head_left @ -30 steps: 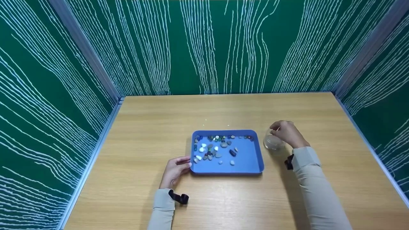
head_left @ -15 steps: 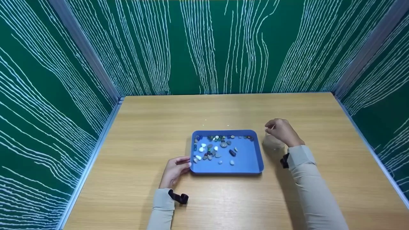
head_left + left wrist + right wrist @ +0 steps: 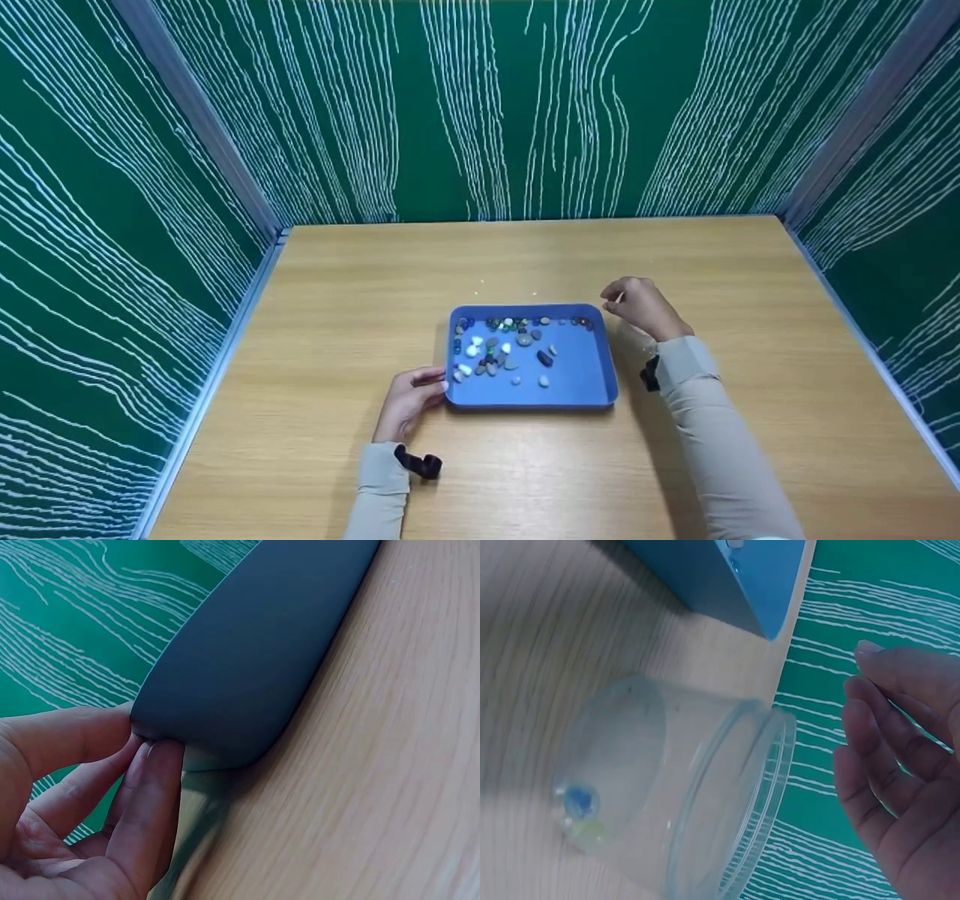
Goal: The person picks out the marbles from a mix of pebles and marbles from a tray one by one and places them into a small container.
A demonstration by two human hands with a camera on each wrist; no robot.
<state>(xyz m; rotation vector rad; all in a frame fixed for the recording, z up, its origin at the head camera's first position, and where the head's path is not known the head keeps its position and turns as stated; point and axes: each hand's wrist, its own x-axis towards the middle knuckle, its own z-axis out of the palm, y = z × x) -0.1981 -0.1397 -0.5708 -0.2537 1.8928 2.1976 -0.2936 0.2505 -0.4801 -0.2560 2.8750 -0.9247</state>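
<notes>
A blue tray (image 3: 577,375) holds pebbles and glass marbles. At its left side my left hand (image 3: 405,405) pinches the rim near the front corner; the left wrist view shows the fingertips (image 3: 161,765) against the tray's dark outer wall. My right hand (image 3: 645,309) is raised just right of the tray with loosely bent fingers and nothing visible in them. Under it a clear jar (image 3: 697,757) stands uncapped, mostly hidden by the hand and sleeve in the head view. A blue marble (image 3: 580,801) and a yellow-green one (image 3: 590,832) lie at the jar's bottom.
White pebbles (image 3: 474,346) and grey-brown ones gather in the tray's left half, with marbles (image 3: 510,324) along its back wall. Small white specks (image 3: 482,282) lie on the wooden table (image 3: 360,285) behind. Green panels (image 3: 450,112) with white lines enclose the table.
My right hand has moved left from over the jar's mouth toward the tray's right edge. The left hand keeps its place on the tray.
</notes>
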